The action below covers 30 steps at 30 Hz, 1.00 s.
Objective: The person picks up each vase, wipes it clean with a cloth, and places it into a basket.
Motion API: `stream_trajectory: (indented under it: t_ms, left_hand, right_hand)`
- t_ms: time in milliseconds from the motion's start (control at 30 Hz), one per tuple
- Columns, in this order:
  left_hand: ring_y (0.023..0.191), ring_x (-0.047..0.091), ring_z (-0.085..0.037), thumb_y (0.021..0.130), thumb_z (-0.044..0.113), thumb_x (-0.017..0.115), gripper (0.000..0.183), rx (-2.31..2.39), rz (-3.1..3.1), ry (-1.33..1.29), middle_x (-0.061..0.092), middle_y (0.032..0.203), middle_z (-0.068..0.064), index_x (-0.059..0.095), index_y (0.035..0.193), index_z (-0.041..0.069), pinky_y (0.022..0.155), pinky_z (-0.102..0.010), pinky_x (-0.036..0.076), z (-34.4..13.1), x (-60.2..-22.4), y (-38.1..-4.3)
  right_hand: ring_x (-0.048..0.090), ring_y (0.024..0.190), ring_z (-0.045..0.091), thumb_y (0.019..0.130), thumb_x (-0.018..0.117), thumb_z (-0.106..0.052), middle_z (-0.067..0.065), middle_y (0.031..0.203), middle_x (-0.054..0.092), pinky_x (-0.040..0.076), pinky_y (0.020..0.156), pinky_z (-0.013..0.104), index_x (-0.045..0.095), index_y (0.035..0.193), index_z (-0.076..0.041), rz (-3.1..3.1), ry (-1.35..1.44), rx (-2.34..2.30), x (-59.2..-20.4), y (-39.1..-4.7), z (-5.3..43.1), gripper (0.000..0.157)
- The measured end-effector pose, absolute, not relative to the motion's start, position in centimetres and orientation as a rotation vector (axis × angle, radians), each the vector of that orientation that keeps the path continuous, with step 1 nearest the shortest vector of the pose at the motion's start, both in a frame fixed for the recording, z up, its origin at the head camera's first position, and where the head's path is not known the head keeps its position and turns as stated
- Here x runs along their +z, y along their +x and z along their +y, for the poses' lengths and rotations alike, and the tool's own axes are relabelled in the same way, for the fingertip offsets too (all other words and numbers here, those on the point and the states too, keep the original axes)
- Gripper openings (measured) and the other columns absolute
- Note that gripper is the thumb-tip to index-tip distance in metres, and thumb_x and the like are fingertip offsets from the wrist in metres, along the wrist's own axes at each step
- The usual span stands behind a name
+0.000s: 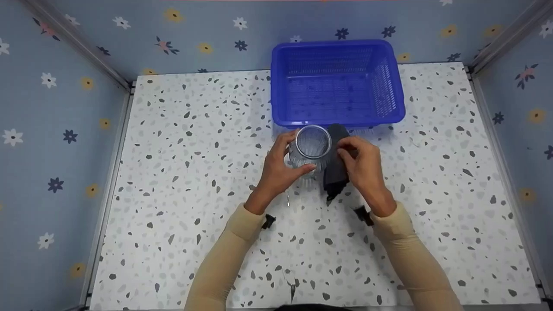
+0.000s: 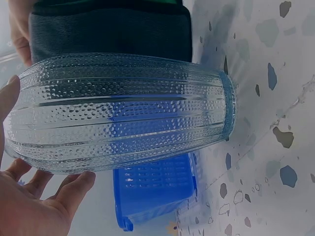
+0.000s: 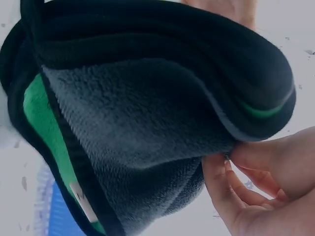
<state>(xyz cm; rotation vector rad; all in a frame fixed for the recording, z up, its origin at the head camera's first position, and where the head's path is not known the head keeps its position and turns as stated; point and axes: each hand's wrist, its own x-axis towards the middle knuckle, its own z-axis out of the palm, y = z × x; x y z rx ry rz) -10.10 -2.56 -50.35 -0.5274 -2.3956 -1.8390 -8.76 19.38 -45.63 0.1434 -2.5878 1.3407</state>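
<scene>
A clear ribbed glass vase (image 1: 309, 157) with a dimpled surface stands upright on the table, its round mouth facing up. Curled round its upper part is my left hand (image 1: 278, 166), thumb on the near side and fingers on the far side. Right beside the vase hangs a folded dark grey cloth (image 1: 336, 168) with black edging. My right hand (image 1: 365, 162) pinches the cloth between thumb and fingertips. In the right wrist view, green inner fabric and a small white label (image 3: 83, 201) show between the cloth's folds.
A blue plastic basket (image 1: 276, 95) with perforated walls stands just behind the vase and cloth. The speckled white table (image 1: 194, 172) is enclosed by flower-patterned panels (image 1: 56, 129) at the back and sides.
</scene>
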Motion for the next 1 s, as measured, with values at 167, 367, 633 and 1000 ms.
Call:
stream_trajectory:
  t_ms: [167, 367, 633, 1000]
  left_hand:
    - [0.14, 0.054, -0.031, 0.079, 0.021, 0.096, 0.084, -1.833, -2.395, -0.537, 0.052, 0.155, -0.01, 0.052, 0.147, 0.001, 0.112, -0.037, 0.049, -2.4, -50.3, -10.1]
    - [0.139, 0.054, -0.025, 0.079, 0.022, 0.096, 0.084, -1.821, -2.407, -0.532, 0.052, 0.156, -0.008, 0.052, 0.148, 0.004, 0.112, -0.033, 0.048, -2.1, -50.3, -10.0]
    - [0.14, 0.053, -0.021, 0.079, 0.022, 0.097, 0.085, -1.803, -2.41, -0.533, 0.052, 0.156, -0.008, 0.052, 0.149, 0.006, 0.113, -0.031, 0.047, -2.1, -50.5, -10.0]
    - [0.144, 0.05, -0.024, 0.083, 0.029, 0.094, 0.085, -1.796, -2.431, -0.535, 0.05, 0.159, -0.009, 0.049, 0.152, 0.007, 0.114, -0.044, 0.048, -2.7, -50.5, -9.9]
  right_hand:
    - [0.075, 0.086, 0.031, 0.095, 0.072, 0.008, 0.019, 0.098, 0.075, 0.057, 0.076, 0.031, 0.077, 0.101, 0.005, -2.591, 0.142, 1.334, -45.1, -8.7, 19.4, 0.008]
    - [0.075, 0.086, 0.033, 0.095, 0.072, 0.009, 0.02, 0.099, 0.075, 0.059, 0.077, 0.038, 0.076, 0.102, 0.006, -2.618, 0.138, 1.325, -45.1, -8.6, 19.7, 0.009]
    - [0.074, 0.091, 0.033, 0.095, 0.07, 0.011, 0.022, 0.102, 0.074, 0.06, 0.079, 0.041, 0.076, 0.105, 0.007, -2.645, 0.124, 1.344, -45.2, -8.7, 19.8, 0.011]
    - [0.072, 0.096, 0.041, 0.094, 0.067, 0.016, 0.026, 0.103, 0.074, 0.06, 0.083, 0.054, 0.073, 0.106, 0.01, -2.696, 0.126, 1.381, -49.1, -9.3, 19.8, 0.014]
